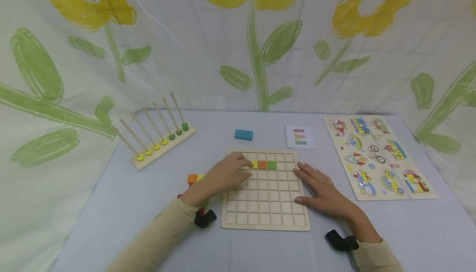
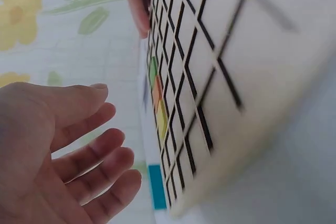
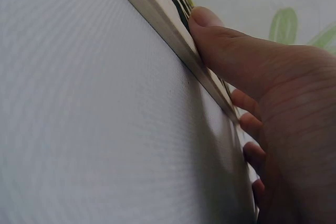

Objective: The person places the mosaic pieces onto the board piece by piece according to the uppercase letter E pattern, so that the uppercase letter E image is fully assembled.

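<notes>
A wooden grid board [image 1: 264, 195] lies on the table, with a yellow tile [image 2: 161, 121], an orange tile [image 1: 262, 165] and a green tile [image 1: 272, 165] side by side in one of its upper rows. Over the board's upper left part is my left hand [image 1: 231, 170], close beside the yellow tile. Its fingers are loosely bent and hold nothing in the left wrist view. My right hand [image 1: 322, 188] rests along the board's right edge, fingers spread, with the thumb [image 3: 207, 19] on the rim. Several loose coloured tiles [image 1: 192, 178] lie left of the board, partly hidden by my left forearm.
Behind the board lie a blue block [image 1: 243, 134] and a card [image 1: 306, 140] printed with a coloured grid. A bead rack [image 1: 163, 146] with upright rods stands at the back left. On the right is a picture puzzle board [image 1: 379, 158]. A flower-painted sheet [image 1: 167, 36] hangs behind the table.
</notes>
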`<state>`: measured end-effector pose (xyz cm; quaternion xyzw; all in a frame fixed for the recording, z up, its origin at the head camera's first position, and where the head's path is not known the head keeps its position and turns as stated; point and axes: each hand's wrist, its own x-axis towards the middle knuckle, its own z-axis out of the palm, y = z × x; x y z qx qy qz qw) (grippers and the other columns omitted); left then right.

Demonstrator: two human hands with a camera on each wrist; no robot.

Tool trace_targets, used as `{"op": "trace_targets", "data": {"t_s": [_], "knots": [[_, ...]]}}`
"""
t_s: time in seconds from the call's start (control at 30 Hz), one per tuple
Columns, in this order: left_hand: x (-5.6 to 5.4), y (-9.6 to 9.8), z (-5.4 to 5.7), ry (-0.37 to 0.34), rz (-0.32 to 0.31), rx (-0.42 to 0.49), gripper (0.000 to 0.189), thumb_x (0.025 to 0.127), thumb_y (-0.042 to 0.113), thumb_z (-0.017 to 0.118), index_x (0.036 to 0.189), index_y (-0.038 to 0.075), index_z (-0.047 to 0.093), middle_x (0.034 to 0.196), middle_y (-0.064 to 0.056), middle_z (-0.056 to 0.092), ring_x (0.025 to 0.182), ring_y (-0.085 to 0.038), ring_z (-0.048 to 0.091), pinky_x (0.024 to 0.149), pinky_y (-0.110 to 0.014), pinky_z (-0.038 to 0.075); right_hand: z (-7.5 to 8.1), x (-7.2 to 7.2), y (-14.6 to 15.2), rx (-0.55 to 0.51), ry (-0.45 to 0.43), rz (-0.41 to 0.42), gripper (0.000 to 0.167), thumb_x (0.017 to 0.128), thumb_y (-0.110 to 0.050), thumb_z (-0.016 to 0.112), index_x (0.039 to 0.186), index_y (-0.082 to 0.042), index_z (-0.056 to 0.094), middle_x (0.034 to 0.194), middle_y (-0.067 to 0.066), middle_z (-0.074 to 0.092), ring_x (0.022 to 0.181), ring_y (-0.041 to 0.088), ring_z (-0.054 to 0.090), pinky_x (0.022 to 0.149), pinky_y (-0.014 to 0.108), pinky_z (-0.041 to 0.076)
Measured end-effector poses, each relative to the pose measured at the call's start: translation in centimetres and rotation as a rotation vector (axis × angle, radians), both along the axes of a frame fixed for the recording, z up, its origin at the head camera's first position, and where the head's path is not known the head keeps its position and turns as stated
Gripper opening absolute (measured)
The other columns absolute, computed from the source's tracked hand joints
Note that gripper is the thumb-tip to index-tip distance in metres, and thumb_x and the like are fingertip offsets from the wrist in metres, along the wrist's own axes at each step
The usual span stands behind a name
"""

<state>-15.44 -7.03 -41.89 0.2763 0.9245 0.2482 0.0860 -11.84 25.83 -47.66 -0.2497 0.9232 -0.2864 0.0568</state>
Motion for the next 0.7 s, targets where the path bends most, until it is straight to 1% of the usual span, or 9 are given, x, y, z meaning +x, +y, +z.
{"op": "trace_targets", "data": {"t_s": [0.1, 0.2, 0.23, 0.3, 0.33, 0.4, 0.47, 0.53, 0.7], "knots": [[2.6, -3.4, 0.7, -0.030, 0.039, 0.029, 0.027, 0.093, 0.029, 0.062, 0.115, 0.015, 0.066, 0.112, 0.001, 0.060, 0.097, -0.013, 0.056, 0.083, -0.031, 0.049, 0.1, 0.0, 0.1, 0.007, 0.004, -0.002, 0.080, 0.082, -0.049, 0.069, 0.149, -0.021, 0.034, 0.158, 0.003, 0.022, 0.146, 0.029, 0.014, 0.109, 0.057, 0.014], [5.1, -6.5, 0.8, -0.018, 0.096, 0.036, 0.025, 0.091, 0.025, 0.065, 0.114, 0.016, 0.066, 0.109, 0.002, 0.061, 0.095, -0.013, 0.057, 0.081, -0.032, 0.049, 0.1, 0.1, 0.2, 0.013, 0.004, -0.001, 0.081, 0.082, -0.050, 0.069, 0.149, -0.022, 0.033, 0.158, 0.003, 0.022, 0.146, 0.029, 0.014, 0.109, 0.057, 0.014], [5.9, -7.4, 0.8, -0.008, 0.123, 0.028, 0.025, 0.090, 0.025, 0.066, 0.114, 0.017, 0.066, 0.109, 0.003, 0.060, 0.098, -0.013, 0.057, 0.082, -0.033, 0.050, 0.1, 0.0, 0.2, 0.013, 0.003, -0.001, 0.081, 0.082, -0.050, 0.069, 0.149, -0.021, 0.033, 0.158, 0.003, 0.022, 0.146, 0.029, 0.014, 0.109, 0.057, 0.014], [7.0, -8.8, 0.6, -0.002, 0.175, 0.033, 0.027, 0.088, 0.024, 0.069, 0.114, 0.018, 0.067, 0.105, 0.005, 0.060, 0.093, -0.013, 0.056, 0.079, -0.030, 0.049, 0.0, 0.1, 0.4, 0.019, 0.002, -0.004, 0.081, 0.082, -0.050, 0.069, 0.149, -0.022, 0.033, 0.158, 0.003, 0.021, 0.146, 0.028, 0.014, 0.109, 0.056, 0.014], [7.5, -9.4, 0.4, -0.001, 0.200, 0.037, 0.028, 0.087, 0.024, 0.071, 0.113, 0.018, 0.067, 0.105, 0.005, 0.060, 0.094, -0.013, 0.055, 0.080, -0.031, 0.049, -0.1, 0.2, 0.5, 0.020, 0.002, -0.008, 0.081, 0.082, -0.049, 0.070, 0.149, -0.022, 0.033, 0.158, 0.003, 0.021, 0.146, 0.028, 0.014, 0.109, 0.056, 0.014], [8.0, -10.2, 0.1, -0.003, 0.237, 0.055, 0.030, 0.084, 0.025, 0.074, 0.113, 0.019, 0.067, 0.105, 0.006, 0.059, 0.094, -0.013, 0.055, 0.080, -0.030, 0.049, -0.2, 0.4, 0.7, 0.016, 0.004, -0.016, 0.081, 0.081, -0.048, 0.071, 0.149, -0.022, 0.034, 0.158, 0.003, 0.022, 0.146, 0.028, 0.014, 0.109, 0.056, 0.014], [8.2, -11.0, -0.3, -0.004, 0.262, 0.079, 0.034, 0.082, 0.023, 0.076, 0.114, 0.019, 0.067, 0.105, 0.005, 0.059, 0.092, -0.012, 0.055, 0.079, -0.029, 0.050, -0.2, 0.6, 0.8, 0.006, 0.001, -0.021, 0.081, 0.081, -0.047, 0.071, 0.149, -0.022, 0.034, 0.158, 0.003, 0.022, 0.146, 0.028, 0.014, 0.109, 0.056, 0.014], [8.4, -11.7, -0.5, 0.012, 0.284, 0.078, 0.037, 0.080, 0.022, 0.078, 0.114, 0.017, 0.066, 0.108, 0.003, 0.059, 0.096, -0.012, 0.057, 0.081, -0.032, 0.051, -0.1, 0.6, 0.7, -0.005, -0.004, -0.018, 0.081, 0.081, -0.046, 0.072, 0.149, -0.022, 0.034, 0.158, 0.003, 0.022, 0.146, 0.030, 0.014, 0.108, 0.057, 0.014], [8.6, -13.5, -0.4, 0.025, 0.319, 0.054, 0.043, 0.078, 0.020, 0.079, 0.118, 0.016, 0.064, 0.110, -0.001, 0.058, 0.096, -0.016, 0.058, 0.081, -0.036, 0.053, 0.2, -0.3, 0.3, -0.010, -0.008, 0.008, 0.079, 0.082, -0.048, 0.070, 0.148, -0.024, 0.035, 0.157, 0.003, 0.024, 0.143, 0.034, 0.020, 0.105, 0.062, 0.018]]}}
